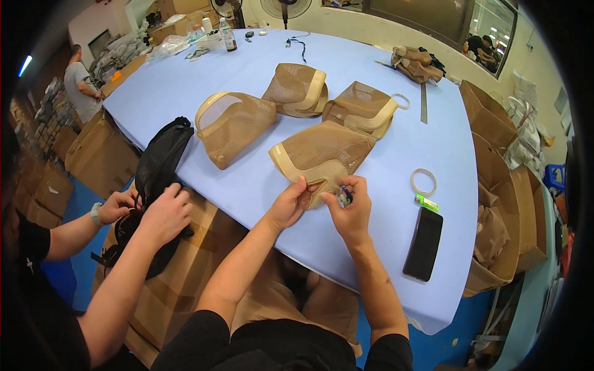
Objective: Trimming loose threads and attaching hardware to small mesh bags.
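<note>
A brown mesh piece (328,148) with a tan band lies at the table's near side, its lower corner lifted off the edge. My left hand (289,204) pinches the tan band at that corner between thumb and fingers. Just to its right, my right hand (351,209) is closed around a small dark blue object (345,195), mostly hidden by the fingers, and is close to the same corner. Three similar mesh pieces lie beyond: one at the left (235,127), one at the back (296,86) and one at the right (362,106).
A black phone (424,244), a small green item (427,203) and a tape ring (424,181) lie at right on the blue-covered table (371,247). At left, a co-worker's hands (162,213) handle a black bag (162,161). Cardboard boxes (513,229) stand along the right side.
</note>
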The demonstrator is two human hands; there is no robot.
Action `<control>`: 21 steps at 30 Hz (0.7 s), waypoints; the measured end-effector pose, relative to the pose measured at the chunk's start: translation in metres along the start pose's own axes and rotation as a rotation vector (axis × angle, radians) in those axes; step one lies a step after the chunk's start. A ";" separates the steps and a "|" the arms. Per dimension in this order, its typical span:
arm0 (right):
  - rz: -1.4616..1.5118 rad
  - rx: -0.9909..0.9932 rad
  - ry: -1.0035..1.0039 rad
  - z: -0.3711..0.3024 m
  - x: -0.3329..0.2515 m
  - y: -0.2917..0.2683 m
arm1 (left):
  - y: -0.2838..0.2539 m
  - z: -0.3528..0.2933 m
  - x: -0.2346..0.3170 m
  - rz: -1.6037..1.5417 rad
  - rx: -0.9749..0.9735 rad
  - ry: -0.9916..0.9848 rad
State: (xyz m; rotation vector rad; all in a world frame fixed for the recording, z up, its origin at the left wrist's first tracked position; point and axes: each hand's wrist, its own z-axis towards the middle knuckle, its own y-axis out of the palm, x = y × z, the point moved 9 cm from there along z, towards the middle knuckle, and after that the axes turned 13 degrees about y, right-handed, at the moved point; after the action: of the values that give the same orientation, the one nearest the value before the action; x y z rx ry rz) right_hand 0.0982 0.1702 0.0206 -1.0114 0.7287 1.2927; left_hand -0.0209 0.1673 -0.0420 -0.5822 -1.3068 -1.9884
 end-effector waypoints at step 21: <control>-0.141 -0.124 -0.022 0.003 0.012 -0.007 | -0.009 0.002 0.015 -0.213 0.115 0.083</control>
State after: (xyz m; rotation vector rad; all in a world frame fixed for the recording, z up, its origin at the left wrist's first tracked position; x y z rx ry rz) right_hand 0.1068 0.1784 0.0127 -1.1260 0.5555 1.2360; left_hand -0.0382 0.1668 -0.0367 -0.3128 -1.4715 -2.0652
